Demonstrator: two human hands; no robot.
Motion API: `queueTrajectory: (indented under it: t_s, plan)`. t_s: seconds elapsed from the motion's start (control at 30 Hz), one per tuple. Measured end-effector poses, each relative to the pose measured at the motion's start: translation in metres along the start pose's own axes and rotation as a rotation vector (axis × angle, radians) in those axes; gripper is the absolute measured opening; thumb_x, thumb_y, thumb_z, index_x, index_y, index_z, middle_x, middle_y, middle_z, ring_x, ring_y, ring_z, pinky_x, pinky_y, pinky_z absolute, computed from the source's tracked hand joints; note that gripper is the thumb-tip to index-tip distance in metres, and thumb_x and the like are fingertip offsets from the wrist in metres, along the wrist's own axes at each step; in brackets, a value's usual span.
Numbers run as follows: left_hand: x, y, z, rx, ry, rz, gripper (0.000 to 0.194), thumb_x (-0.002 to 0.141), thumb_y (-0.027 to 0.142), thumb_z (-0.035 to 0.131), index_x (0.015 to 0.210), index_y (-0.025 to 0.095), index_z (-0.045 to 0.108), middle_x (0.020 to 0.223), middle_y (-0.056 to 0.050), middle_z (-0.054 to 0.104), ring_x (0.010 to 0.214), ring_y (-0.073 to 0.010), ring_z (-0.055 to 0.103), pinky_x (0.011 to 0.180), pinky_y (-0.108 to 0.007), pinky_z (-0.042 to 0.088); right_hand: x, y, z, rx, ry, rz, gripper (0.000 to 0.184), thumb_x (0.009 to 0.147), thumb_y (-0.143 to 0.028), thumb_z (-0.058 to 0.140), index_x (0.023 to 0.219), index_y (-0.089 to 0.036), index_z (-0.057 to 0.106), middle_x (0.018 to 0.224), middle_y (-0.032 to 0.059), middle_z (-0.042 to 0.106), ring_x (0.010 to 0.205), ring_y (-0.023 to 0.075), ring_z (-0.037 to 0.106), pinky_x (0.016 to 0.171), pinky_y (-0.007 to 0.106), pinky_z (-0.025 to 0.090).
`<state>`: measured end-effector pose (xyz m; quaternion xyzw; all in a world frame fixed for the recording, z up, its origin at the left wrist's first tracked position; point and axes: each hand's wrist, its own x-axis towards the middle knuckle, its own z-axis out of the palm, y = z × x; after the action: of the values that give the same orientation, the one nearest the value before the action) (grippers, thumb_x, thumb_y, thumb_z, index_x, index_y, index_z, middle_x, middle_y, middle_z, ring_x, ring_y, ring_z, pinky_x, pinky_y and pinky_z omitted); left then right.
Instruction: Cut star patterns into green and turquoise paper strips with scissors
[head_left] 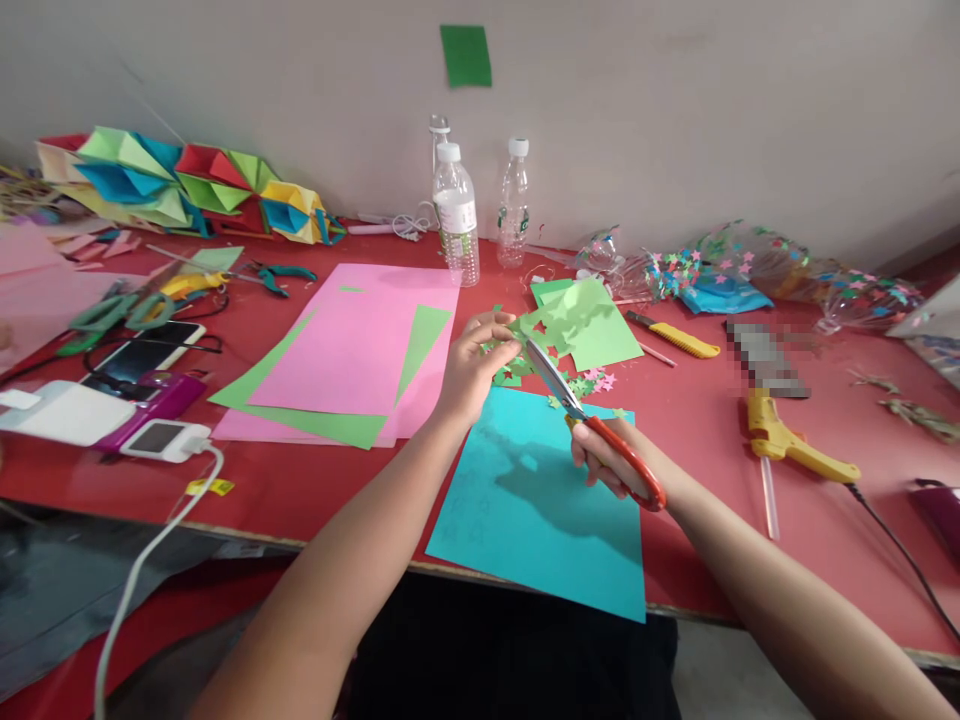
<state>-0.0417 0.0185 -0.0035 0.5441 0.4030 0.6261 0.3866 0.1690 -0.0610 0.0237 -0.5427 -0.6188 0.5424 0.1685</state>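
Light green paper (pixel 526 321), thin and flat, pinched at the fingertips of the left grip (pixel 478 365); steel blades of the red-handled scissors (pixel 555 380) right by it, can't tell if touching, right grip (pixel 600 468) closed around their handles. Smooth blue sheet (pixel 540 490) under both, pointed paper stars (pixel 592 383) and stacked green sheets (pixel 615 338) just beyond, pink sheets (pixel 337 350) to the left, all on the glossy red desk (pixel 705 420).
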Motion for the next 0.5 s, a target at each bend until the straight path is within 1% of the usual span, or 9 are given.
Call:
queueTrajectory:
  t_s: [0.23, 0.4, 0.5]
  plan:
    - [-0.0016, -0.0051, 0.0041, -0.143, -0.02, -0.061, 0.007, 0.073, 0.028, 0.073, 0.071, 0.024, 0.067, 0.108, -0.002, 0.064, 0.107, -0.0197, 0.062, 0.1, -0.04, 0.045, 0.001, 0.0026, 0.0031, 0.026, -0.004, -0.021, 0.049, 0.089, -0.065, 0.049, 0.068, -0.02, 0.054, 0.038, -0.0068, 0.042, 0.037, 0.0101, 0.045, 0.055, 0.028, 0.049]
    - [-0.0028, -0.0032, 0.0066, -0.176, -0.021, -0.078, 0.006, 0.071, 0.027, 0.073, 0.07, 0.024, 0.068, 0.103, -0.002, 0.065, 0.114, -0.0214, 0.059, 0.101, -0.038, 0.044, 0.0012, 0.0063, 0.0055, 0.051, 0.01, -0.03, 0.052, 0.087, -0.068, 0.049, 0.069, -0.02, 0.056, 0.038, -0.0068, 0.043, 0.036, 0.01, 0.044, 0.055, 0.029, 0.05]
    - [-0.0029, -0.0025, 0.0074, -0.193, -0.024, -0.091, 0.006, 0.071, 0.027, 0.073, 0.069, 0.024, 0.068, 0.101, -0.001, 0.067, 0.113, -0.0217, 0.059, 0.101, -0.038, 0.044, 0.0012, 0.0058, 0.0068, 0.066, 0.012, -0.031, 0.054, 0.085, -0.071, 0.049, 0.068, -0.02, 0.055, 0.038, -0.0072, 0.042, 0.035, 0.0096, 0.043, 0.056, 0.03, 0.051]
